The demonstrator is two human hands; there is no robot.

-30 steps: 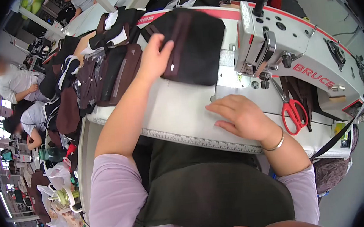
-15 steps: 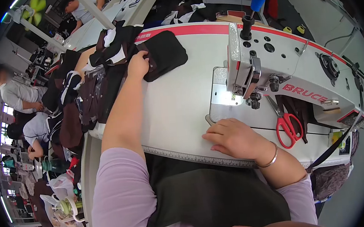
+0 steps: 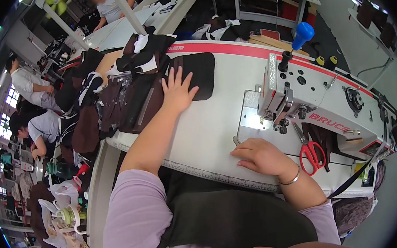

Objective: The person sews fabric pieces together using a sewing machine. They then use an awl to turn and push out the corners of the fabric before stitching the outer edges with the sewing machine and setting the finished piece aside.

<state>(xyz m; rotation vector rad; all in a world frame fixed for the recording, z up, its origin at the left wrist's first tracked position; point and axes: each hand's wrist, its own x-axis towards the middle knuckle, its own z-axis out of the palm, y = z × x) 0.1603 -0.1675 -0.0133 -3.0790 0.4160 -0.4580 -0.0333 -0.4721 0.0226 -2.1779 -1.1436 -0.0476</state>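
Note:
My left hand [image 3: 179, 90] lies with fingers spread on the near left part of a black fabric piece [image 3: 205, 71] with rounded corners. That piece is flat on the white sewing table [image 3: 194, 133], beside a heap of dark brown and black cut fabric [image 3: 130, 97]. My right hand [image 3: 263, 157], a bangle at its wrist, rests on the table with loosely bent fingers and thumb apart, holding nothing. Just beyond its fingertips is the metal needle plate [image 3: 250, 125] of the sewing machine [image 3: 321, 96]. Red-handled scissors [image 3: 312, 157] lie to the right of this hand.
A ruler strip [image 3: 212, 174] runs along the table's front edge. The blue-topped screwdriver [image 3: 303, 34] stands upright in the machine head. Dark fabric [image 3: 322, 136] lies under the machine arm. Other people sit or stand at the left and back; plastic bags [image 3: 63, 199] hang at left.
My left hand has gone from gripping the fabric piece's left edge to lying spread on it, and the piece has turned straighter. My right hand stays by the needle plate. The view has shifted.

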